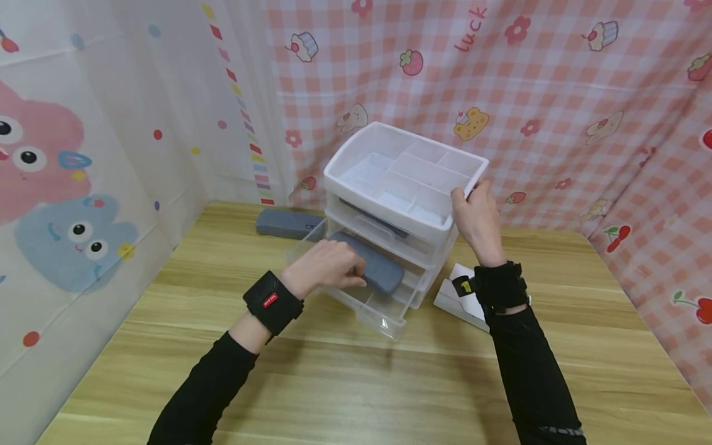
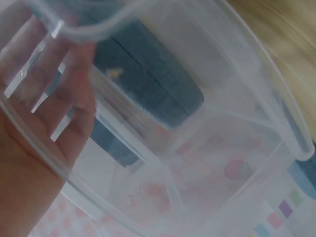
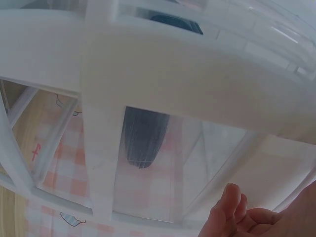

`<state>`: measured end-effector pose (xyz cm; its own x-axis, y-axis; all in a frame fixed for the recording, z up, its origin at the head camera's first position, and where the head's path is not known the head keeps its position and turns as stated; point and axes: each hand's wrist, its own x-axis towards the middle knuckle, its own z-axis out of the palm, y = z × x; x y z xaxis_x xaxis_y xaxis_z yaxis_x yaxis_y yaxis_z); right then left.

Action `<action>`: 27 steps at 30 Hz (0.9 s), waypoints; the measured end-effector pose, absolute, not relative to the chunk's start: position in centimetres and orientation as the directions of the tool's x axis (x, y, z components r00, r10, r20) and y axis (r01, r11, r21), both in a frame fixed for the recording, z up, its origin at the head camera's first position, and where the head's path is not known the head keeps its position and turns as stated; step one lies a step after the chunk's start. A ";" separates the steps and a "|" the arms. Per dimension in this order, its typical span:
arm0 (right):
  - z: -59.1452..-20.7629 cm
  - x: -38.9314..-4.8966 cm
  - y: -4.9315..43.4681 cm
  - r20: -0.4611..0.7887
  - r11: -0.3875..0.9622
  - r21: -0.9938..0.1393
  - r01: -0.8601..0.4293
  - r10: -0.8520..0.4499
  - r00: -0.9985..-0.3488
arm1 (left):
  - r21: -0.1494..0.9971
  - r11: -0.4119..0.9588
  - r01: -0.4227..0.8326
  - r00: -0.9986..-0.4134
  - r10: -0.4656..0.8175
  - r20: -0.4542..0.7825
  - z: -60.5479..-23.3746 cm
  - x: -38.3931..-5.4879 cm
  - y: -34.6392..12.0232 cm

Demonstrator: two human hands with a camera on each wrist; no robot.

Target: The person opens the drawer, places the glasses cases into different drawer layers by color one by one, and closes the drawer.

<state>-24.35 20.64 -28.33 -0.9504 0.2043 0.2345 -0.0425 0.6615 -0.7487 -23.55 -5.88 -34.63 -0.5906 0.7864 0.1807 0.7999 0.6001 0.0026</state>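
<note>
A white drawer organizer with a divided top tray stands on the table, its clear lower drawer pulled out. Inside that drawer lies a blue-grey glasses case, also visible through the clear plastic in the left wrist view. My left hand is over the drawer beside the case, and its fingers are loosely bent and spread in the left wrist view. With my right hand I grip the right side of the top tray, thumb at the front edge; curled fingers show in the right wrist view.
A second blue-grey case lies on the table behind the open drawer's left side. A white box sits right of the organizer, partly under my right wrist. Something dark shows inside the upper drawer. Patterned curtains hang behind.
</note>
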 end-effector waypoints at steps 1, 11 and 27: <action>-28.3 -24.3 20.6 0.235 0.661 -0.749 -0.043 0.204 -0.950 | 0.027 0.602 0.798 -0.598 0.786 0.160 -34.5 -23.5 -5.9; -28.2 -24.5 20.6 0.239 0.674 -0.739 -0.023 0.229 -0.944 | 0.088 0.620 0.780 -0.626 0.772 0.114 -34.8 -23.5 -5.6; -28.4 -24.5 20.4 0.231 0.660 -0.751 -0.013 0.243 -0.942 | 0.085 0.651 0.755 -0.656 0.750 0.084 -35.2 -24.3 -5.3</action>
<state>-24.46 20.43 -28.35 -0.9421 0.2434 0.2308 -0.0134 0.6601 -0.7510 -24.32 -5.25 -35.21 -0.6560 0.7500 0.0842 0.7547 0.6506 0.0850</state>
